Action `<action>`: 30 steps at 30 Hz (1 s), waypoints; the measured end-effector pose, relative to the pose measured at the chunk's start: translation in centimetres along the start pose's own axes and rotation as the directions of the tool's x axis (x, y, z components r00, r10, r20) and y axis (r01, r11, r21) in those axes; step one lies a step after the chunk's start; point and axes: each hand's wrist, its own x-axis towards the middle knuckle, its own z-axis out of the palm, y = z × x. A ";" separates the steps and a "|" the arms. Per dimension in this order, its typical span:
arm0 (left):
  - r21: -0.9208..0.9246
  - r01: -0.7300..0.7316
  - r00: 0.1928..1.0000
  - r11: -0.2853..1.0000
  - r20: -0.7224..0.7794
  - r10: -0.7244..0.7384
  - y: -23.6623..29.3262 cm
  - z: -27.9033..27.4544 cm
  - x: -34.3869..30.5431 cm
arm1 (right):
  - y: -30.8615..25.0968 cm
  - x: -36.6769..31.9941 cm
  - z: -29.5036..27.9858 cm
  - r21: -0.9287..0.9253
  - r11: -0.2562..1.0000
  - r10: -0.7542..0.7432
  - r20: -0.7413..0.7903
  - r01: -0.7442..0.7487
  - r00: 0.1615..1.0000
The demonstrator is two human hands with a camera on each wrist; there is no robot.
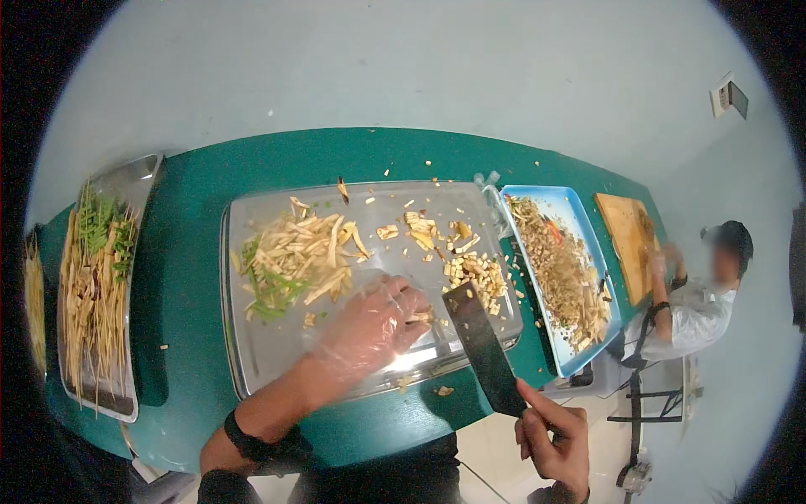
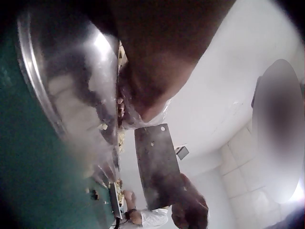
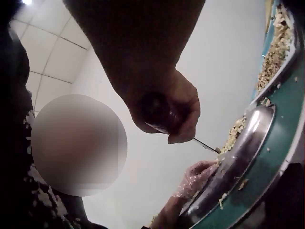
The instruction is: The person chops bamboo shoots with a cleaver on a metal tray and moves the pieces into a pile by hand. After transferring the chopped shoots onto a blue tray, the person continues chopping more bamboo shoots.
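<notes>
Clear plastic covers the left hand, which is low over the big metal tray with its fingers bent down around a pale bit. The glove is shiny and hides some of the fingers, so it looks like a pinch, but it is hard to be sure. The right hand is bare and holds the handle of a wide, dark cleaver tight, with one finger pointing along it toward the blade. The blade is just to the right of the left hand's fingertips, and its far end is near the small chopped bits on the same tray. Past the left fingers, on the far side, are some bigger yellow chunks. To the left of that hand is a pile of long pale strips, with green strips at its near side. The tray sits on a green table. Right of the cleaver is a blue tray full of finely cut food, and past it is a wooden board, where another person has their hands. Far left of both hands, a long metal tray holds thin sticks and leafy greens.
</notes>
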 end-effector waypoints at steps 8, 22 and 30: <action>-0.009 -0.055 0.998 0.998 0.015 0.055 -0.8 0.2 0.0 | 0.3 1.2 0.9 -0.042 0.999 -0.027 0.102 0.031 0.994; -0.043 -0.091 0.995 0.995 -0.050 0.089 -1.3 0.7 0.0 | 0.3 1.0 1.0 -0.043 0.999 -0.006 0.159 0.013 0.987; -0.017 -0.073 0.997 0.997 0.014 0.073 -1.2 0.4 0.0 | -1.1 3.2 1.8 -0.118 0.992 -0.023 0.188 0.046 0.982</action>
